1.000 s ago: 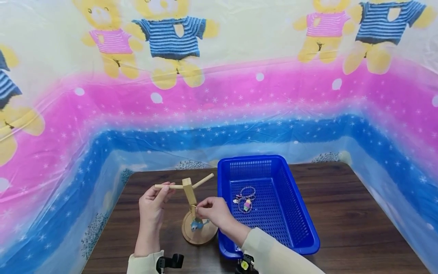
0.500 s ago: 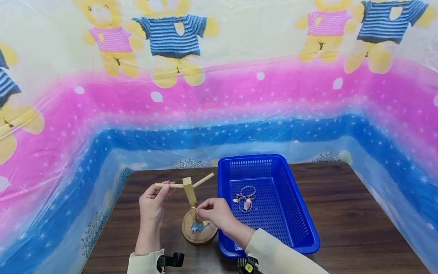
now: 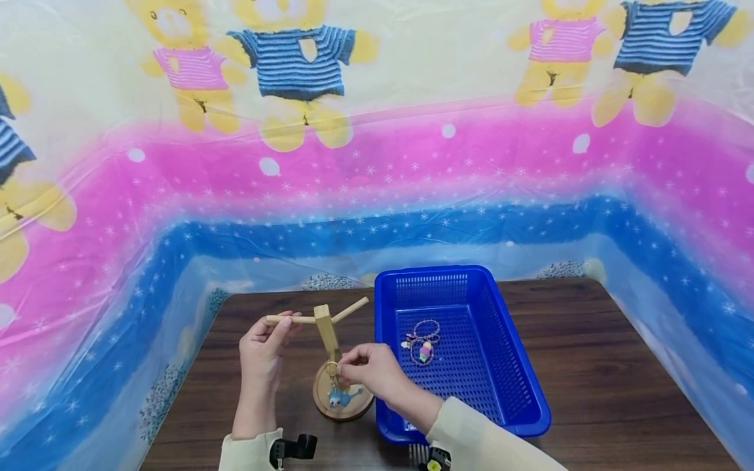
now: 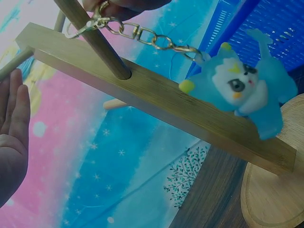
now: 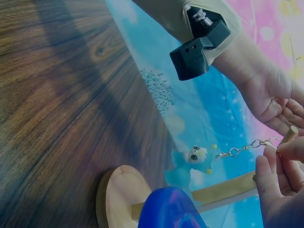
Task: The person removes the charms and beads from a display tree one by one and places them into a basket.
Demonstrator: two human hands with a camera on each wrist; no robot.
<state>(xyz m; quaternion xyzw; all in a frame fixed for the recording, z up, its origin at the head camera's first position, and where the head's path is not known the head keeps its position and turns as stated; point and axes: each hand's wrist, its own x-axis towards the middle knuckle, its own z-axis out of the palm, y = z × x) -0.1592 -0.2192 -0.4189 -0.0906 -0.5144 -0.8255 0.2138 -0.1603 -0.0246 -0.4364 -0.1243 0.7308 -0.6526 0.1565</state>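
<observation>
A wooden stand [image 3: 326, 330] with side pegs rises from a round base [image 3: 321, 398]. My left hand [image 3: 262, 353] pinches its left peg [image 3: 304, 320] between thumb and fingers. On the stand's near side, my right hand [image 3: 377, 371] pinches the gold ring of a keychain. The keychain's light-blue animal figure [image 3: 339, 398] hangs over the base in the head view. Seen from the left wrist, the gold clasp [image 4: 97, 23] loops around the near peg [image 4: 102, 50], and the chain [image 4: 152, 40] runs to the figure. The right wrist view shows the ring at that peg's tip [image 5: 290, 133].
Just right of the stand is a blue plastic basket [image 3: 521, 366], under my right forearm. Beaded loops with small charms [image 3: 425, 352] lie inside it. The dark wooden table [image 3: 595, 366] backs onto a printed curtain [image 3: 412, 157].
My right hand has shifted slightly down and toward me, and the blue figure hangs a little lower. The left hand keeps its hold on the peg.
</observation>
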